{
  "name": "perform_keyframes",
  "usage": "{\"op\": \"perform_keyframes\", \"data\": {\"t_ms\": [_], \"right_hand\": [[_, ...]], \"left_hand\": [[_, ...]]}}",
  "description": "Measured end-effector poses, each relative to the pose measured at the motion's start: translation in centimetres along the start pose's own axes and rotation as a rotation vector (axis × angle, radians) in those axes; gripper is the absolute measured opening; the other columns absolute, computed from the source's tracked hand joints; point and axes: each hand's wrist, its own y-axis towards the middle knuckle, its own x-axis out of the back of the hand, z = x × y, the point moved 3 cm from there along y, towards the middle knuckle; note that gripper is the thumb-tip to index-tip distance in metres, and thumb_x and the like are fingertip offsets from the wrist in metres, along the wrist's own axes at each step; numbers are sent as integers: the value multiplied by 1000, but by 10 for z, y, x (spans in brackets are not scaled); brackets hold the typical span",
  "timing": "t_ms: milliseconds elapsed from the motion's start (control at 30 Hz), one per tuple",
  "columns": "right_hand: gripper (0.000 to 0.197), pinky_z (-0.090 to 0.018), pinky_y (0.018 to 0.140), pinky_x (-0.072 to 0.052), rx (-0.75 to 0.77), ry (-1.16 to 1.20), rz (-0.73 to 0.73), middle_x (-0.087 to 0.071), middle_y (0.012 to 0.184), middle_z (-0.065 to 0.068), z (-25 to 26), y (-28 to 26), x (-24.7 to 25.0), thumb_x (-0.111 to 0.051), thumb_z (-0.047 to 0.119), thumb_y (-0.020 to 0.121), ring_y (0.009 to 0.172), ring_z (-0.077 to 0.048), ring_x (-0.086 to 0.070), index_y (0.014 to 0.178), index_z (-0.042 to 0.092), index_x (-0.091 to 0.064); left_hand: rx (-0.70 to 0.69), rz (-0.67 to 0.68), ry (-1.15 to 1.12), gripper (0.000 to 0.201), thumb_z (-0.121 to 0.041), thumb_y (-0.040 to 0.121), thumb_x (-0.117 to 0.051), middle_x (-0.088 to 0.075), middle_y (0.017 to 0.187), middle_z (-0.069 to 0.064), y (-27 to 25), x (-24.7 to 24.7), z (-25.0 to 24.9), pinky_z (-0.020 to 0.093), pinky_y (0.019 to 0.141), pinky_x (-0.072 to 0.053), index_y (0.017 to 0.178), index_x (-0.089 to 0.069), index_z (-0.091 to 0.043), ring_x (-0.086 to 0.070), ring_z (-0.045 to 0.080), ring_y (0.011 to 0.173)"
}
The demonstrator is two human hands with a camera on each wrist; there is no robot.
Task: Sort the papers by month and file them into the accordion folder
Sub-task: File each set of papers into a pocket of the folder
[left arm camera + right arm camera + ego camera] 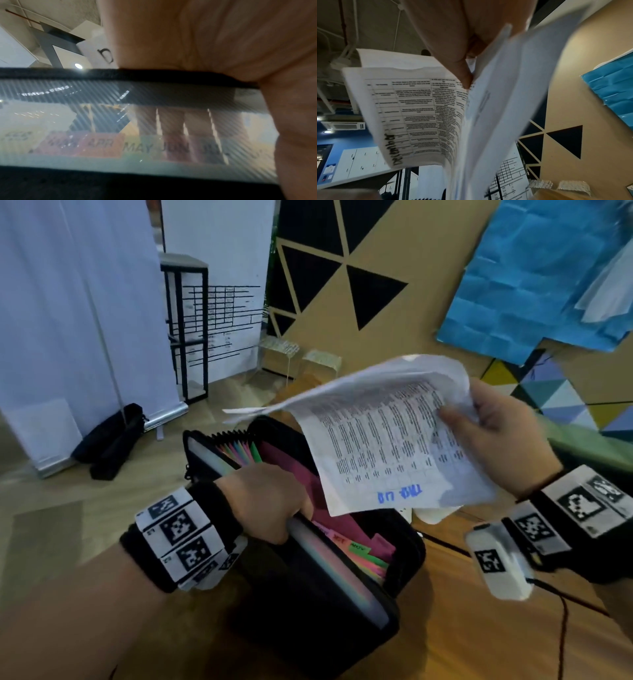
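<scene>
Black accordion folder (342, 577) stands open on the wooden table (479, 645), near its front edge, coloured dividers fanned inside. Left hand (267, 501) grips the folder's translucent front flap, fingers curled over its top edge. Right hand (503, 436) pinches a sheaf of white papers (383, 440) held above the folder, sheets curling, printed tables on them. Readable: tabs "APR", "MAY" (138, 147) through the flap, a green "NOV" tab (359, 546), handwritten "December" (392, 150) on one sheet. Blue handwriting on the top sheet is illegible.
</scene>
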Motion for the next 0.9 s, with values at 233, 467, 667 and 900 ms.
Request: {"op": "perform_keyframes", "data": {"t_ms": [233, 467, 667, 900], "right_hand": [[17, -28, 67, -49, -132, 45, 76, -68, 90, -4, -10, 9, -25, -54, 13, 90, 80, -21, -62, 106, 13, -62], [13, -46, 81, -53, -287, 142, -37, -70, 90, -3, -18, 27, -13, -54, 17, 89, 84, -23, -66, 92, 21, -66], [17, -20, 62, -48, -164, 89, 103, -68, 90, 3, -2, 19, -25, -51, 16, 93, 78, -7, -63, 106, 19, -62], [20, -14, 54, -36, 78, -176, 320, -55, 65, 13, 8, -1, -30, -55, 16, 91, 61, -5, -52, 83, 33, -51]], "left_hand": [[-6, -102, 56, 40, -32, 75, -56, -68, 95, -8, -3, 0, 2, 31, 82, -51, 114, -61, -35, -62, 16, 90], [4, -103, 33, 40, -32, 77, -57, -68, 95, -11, -8, 0, 2, 28, 80, -51, 116, -61, -41, -62, 13, 90], [20, -101, 43, 43, -33, 77, -57, -68, 97, -8, -7, -1, 3, 31, 82, -52, 120, -59, -40, -63, 16, 91], [5, -93, 39, 47, -35, 77, -58, -61, 112, -7, -9, -2, 5, 33, 90, -48, 123, -54, -40, -57, 17, 105]]}}
